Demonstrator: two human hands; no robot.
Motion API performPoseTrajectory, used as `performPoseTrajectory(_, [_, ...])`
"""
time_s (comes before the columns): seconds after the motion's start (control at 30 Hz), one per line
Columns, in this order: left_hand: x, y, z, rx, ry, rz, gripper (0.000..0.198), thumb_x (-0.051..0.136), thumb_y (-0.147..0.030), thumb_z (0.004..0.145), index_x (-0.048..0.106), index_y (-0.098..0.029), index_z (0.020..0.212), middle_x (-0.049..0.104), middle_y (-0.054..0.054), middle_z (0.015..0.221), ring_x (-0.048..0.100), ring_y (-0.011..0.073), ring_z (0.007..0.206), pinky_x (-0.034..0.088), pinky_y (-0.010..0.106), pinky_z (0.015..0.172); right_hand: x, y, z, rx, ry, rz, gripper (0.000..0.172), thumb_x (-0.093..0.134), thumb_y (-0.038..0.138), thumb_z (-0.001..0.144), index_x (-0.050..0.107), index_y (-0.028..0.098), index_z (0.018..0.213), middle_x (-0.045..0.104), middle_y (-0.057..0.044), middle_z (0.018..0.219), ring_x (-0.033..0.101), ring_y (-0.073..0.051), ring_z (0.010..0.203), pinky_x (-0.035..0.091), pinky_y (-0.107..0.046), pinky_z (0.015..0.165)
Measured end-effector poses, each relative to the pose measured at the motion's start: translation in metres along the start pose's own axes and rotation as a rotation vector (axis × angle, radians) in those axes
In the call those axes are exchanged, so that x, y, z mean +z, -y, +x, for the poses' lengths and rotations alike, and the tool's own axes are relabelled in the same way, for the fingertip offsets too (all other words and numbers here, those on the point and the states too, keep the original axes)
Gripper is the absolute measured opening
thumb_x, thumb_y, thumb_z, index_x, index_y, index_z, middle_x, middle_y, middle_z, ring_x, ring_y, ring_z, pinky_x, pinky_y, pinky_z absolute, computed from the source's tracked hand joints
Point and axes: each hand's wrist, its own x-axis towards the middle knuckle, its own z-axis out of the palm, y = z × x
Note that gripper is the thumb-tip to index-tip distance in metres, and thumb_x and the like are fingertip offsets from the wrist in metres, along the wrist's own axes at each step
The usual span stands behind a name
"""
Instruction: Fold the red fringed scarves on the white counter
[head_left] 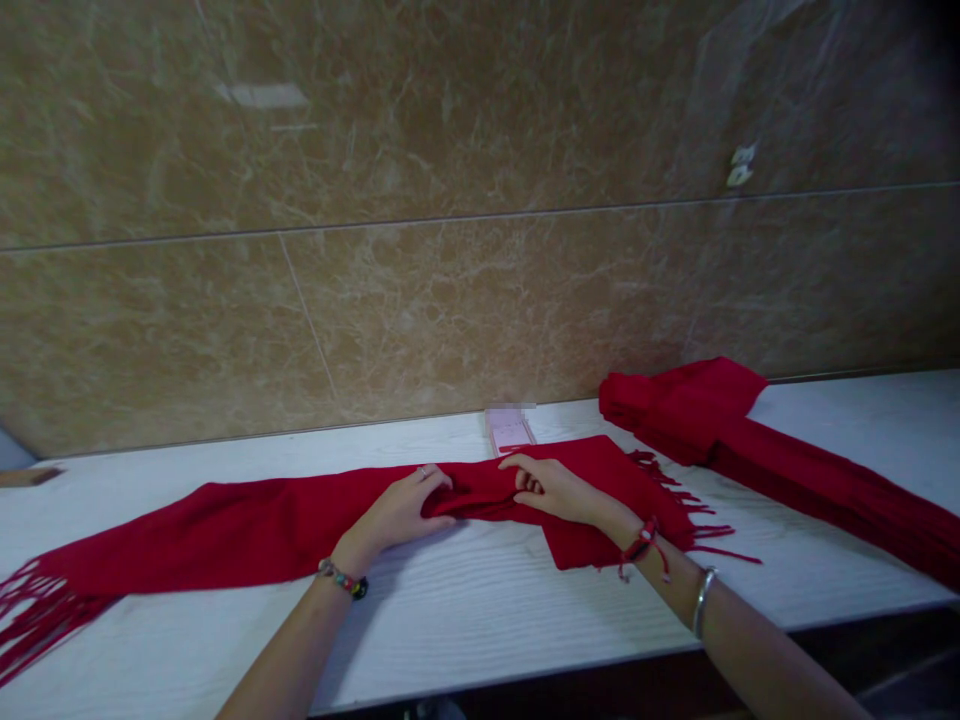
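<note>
A red fringed scarf (255, 530) lies lengthwise along the white table, its fringes at both ends. At its middle, my left hand (401, 512) is curved over the cloth, with fingers on top and thumb at the near edge, gathering a fold between them. My right hand (553, 490) rests on the scarf a little to the right. Its index finger reaches out along the far edge while the other fingers curl in on the cloth. Between the two hands the scarf is bunched and narrow; to the right it spreads flat at an angle.
A second red scarf (810, 470), folded long, lies at the right against the marbled wall (450, 310). A pink-and-white packet or card stack (510, 428) sits behind the first scarf. At the far left is a brown wooden piece (30, 477). The white table (465, 620) ends at a near edge.
</note>
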Motion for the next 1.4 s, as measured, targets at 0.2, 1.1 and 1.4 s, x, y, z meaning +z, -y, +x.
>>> performPoseTrajectory(0.2, [0.024, -0.027, 0.015, 0.067, -0.087, 0.271, 0.03, 0.057, -0.027, 0.076, 0.052, -0.017, 0.104, 0.057, 0.008, 0.099, 0.053, 0.0204, 0.091, 0.043, 0.034, 0.08, 0.001, -0.002, 0.003, 0.015, -0.011, 0.184, 0.031, 0.052, 0.015, 0.075, 0.045, 0.019, 0.105, 0.054, 0.002, 0.072, 0.053, -0.011, 0.065, 0.043, -0.024, 0.062])
performPoseTrajectory(1.1, [0.035, -0.017, 0.011, 0.108, -0.315, 0.176, 0.019, 0.051, -0.026, 0.082, 0.058, -0.016, 0.096, 0.065, 0.005, 0.085, 0.06, 0.0149, 0.077, 0.048, 0.027, 0.071, 0.001, 0.006, 0.005, -0.113, -0.021, -0.277, 0.01, 0.056, 0.012, 0.075, 0.063, 0.016, 0.08, 0.065, -0.005, 0.081, 0.058, -0.016, 0.078, 0.043, -0.027, 0.075])
performPoseTrajectory(1.4, [0.036, -0.018, 0.011, 0.124, -0.236, 0.239, 0.018, 0.044, -0.018, 0.084, 0.058, -0.015, 0.095, 0.066, 0.005, 0.085, 0.061, 0.0156, 0.075, 0.048, 0.028, 0.069, 0.011, 0.02, 0.005, -0.15, -0.018, -0.337, 0.017, 0.061, 0.021, 0.074, 0.061, 0.016, 0.09, 0.062, -0.006, 0.09, 0.055, -0.016, 0.085, 0.042, -0.026, 0.077])
